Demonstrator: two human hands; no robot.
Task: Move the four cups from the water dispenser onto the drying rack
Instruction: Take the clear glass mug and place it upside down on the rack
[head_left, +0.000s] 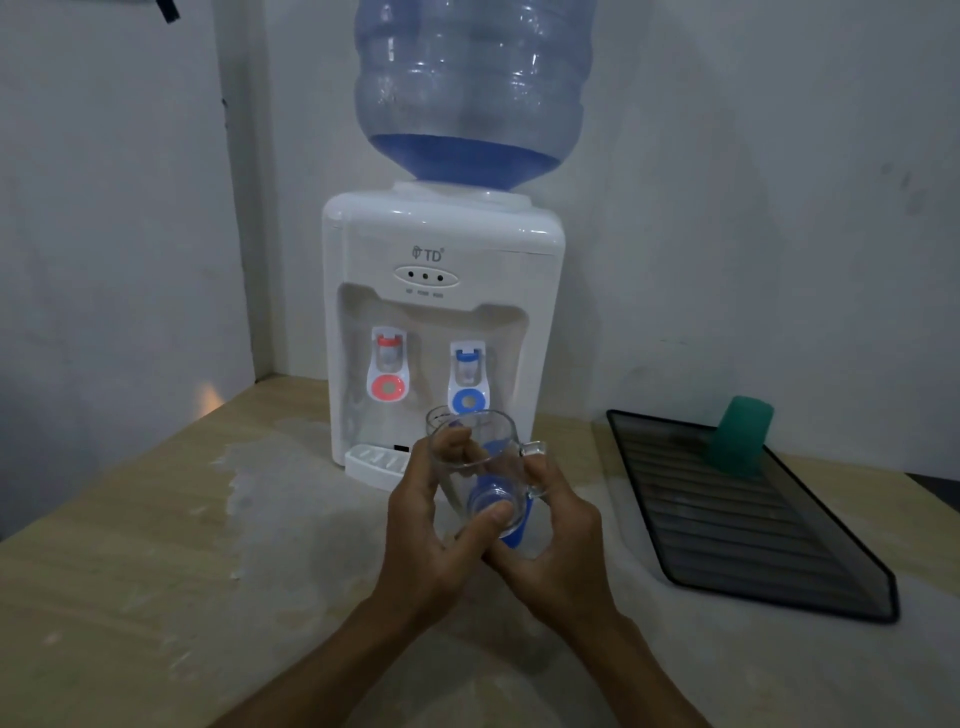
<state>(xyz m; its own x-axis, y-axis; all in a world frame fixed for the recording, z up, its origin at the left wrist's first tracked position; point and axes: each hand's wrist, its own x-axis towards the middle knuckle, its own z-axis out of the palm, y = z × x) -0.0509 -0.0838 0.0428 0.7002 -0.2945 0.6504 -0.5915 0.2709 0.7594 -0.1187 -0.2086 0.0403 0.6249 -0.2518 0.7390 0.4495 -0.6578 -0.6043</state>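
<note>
Both hands meet in front of the white water dispenser (441, 332), holding a clear glass mug (480, 457) above the wooden surface (156, 545). The left hand (431, 525) wraps the mug's left side, its fingers curled over the rim and its thumb pressed against the base, so its grip is closed on the glass. The right hand (556, 535) holds the mug from the right, with its fingers at the handle; its grip is closed on the mug too. The mug is tilted, mouth toward the dispenser and base toward the person. Something blue shows through and below the glass, too unclear to name.

A dark ribbed drying rack (779, 545) lies on the surface to the right, well apart from the hands. A green cup (740, 436) stands upside down at its far end. A large blue water bottle (467, 88) sits inverted on top of the dispenser, whose red tap (387, 364) is on the left and blue tap (467, 379) on the right, above a white drip tray (374, 462).
</note>
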